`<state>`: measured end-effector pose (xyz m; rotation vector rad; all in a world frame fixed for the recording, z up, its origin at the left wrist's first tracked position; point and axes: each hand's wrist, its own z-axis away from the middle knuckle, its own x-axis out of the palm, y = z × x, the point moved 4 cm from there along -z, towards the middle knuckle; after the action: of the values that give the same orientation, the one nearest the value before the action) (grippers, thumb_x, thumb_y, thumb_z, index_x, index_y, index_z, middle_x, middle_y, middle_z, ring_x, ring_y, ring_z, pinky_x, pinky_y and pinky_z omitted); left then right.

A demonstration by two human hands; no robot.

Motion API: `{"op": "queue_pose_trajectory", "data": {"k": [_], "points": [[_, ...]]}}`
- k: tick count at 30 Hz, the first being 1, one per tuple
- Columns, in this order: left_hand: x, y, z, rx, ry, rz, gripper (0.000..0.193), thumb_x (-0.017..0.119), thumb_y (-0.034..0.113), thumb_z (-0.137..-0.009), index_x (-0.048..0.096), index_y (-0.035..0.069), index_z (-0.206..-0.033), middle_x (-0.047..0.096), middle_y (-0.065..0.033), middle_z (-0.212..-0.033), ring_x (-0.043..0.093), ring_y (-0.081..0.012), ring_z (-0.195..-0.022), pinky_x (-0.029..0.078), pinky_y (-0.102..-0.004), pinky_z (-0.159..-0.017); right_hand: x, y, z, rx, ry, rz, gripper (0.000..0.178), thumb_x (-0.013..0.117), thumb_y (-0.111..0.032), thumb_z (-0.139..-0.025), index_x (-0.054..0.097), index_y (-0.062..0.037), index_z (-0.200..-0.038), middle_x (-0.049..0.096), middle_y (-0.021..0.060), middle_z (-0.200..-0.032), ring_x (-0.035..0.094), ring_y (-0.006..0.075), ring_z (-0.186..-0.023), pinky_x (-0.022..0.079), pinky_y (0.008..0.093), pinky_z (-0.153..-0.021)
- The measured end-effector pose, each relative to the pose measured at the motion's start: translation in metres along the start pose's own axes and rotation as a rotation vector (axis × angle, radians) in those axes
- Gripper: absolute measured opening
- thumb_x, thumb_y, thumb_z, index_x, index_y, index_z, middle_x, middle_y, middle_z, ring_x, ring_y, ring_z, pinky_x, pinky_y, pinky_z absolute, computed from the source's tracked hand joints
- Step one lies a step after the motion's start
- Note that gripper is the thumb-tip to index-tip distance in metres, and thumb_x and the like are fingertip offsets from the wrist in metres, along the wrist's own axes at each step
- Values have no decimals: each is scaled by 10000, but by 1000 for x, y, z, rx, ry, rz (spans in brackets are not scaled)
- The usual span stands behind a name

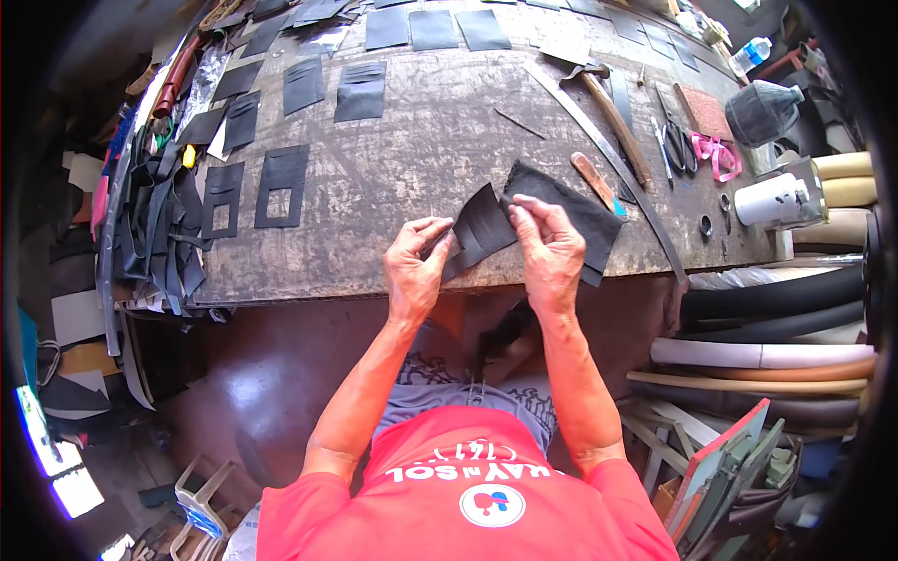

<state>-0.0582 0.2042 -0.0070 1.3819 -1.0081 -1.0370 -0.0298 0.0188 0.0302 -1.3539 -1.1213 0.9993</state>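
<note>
A black leather panel with stepped slots (pixel 485 227) is held up at the table's near edge. My left hand (pixel 416 265) pinches its left side between thumb and fingers. At the panel's right edge, my right hand (pixel 550 251) has its thumb and fingertips closed on it. Beside and behind the right hand lies a dark cloth (pixel 599 224), partly covered by that hand. A knife with a wooden handle (pixel 591 174) rests at the cloth's far edge, its blue part touching the cloth.
Similar black panels (pixel 360 92) and two with cut-out windows (pixel 281 187) lie on the table (pixel 393 168). Rightward are a metal ruler (pixel 608 154), hammer (pixel 617 126), scissors (pixel 681 145), pink ribbon (pixel 718 157) and white tub (pixel 772 199). Dark strips (pixel 164 220) hang at left; material rolls (pixel 776 355) stand right.
</note>
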Motion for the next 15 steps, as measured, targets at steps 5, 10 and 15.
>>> {"op": "queue_pose_trajectory", "data": {"k": [5,10,15], "points": [[-1,0,-1,224,-80,32,256,710,-48,-884,745,34,-1124,718,-96,-1174,664,-184,-1118,509,-302,-974,-14,-22,-18,-178,-27,316,152,689,2,-907,734,-10,-1053,684,83,-944,693,156,-833,547,273,-752],[-3,0,0,206,-116,83,283,697,-66,-885,735,33,-1148,720,-98,-1170,667,-184,-1117,512,-301,-975,-5,-31,-22,-287,-72,452,161,701,3,-878,739,-29,-1031,673,104,-905,685,216,-821,533,317,-746],[-2,2,0,203,-129,68,288,690,-75,-885,736,33,-1149,723,-100,-1160,671,-187,-1106,520,-302,-958,0,-28,-25,-302,-91,513,152,701,-11,-872,737,-28,-1018,670,114,-896,679,245,-816,525,340,-745]]}}
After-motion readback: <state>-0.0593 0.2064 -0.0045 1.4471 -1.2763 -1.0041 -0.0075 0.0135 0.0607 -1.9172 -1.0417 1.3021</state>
